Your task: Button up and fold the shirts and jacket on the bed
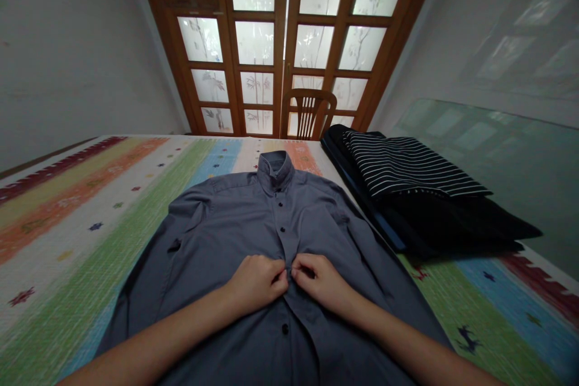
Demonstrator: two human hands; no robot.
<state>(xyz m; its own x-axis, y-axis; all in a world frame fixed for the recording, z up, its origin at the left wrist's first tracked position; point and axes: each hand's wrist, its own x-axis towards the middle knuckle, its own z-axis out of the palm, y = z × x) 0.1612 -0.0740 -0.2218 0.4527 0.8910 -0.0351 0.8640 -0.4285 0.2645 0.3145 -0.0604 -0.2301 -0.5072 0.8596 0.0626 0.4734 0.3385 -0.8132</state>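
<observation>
A dark grey button-up shirt (239, 211) lies face up, its collar (275, 172) pointing away from me. My left hand (260, 280) pinches the front placket near the middle of the chest. Opposite it, my right hand (319, 277) pinches the other side of the same placket, thumb and forefinger together. The fingertips nearly meet and hide whatever button is between them. Dark buttons above, such as one button (283, 230), sit on the closed upper front. Below my hands another button (284, 329) shows beside a gap where the front edges part.
Folded dark clothes, topped by a black piece with white stripes (407, 163), are stacked at the right. A striped, colourful cloth (149, 193) covers the table. A wooden chair (310, 110) and glazed wooden doors (283, 42) stand beyond; a glass panel (497, 145) leans by the right wall.
</observation>
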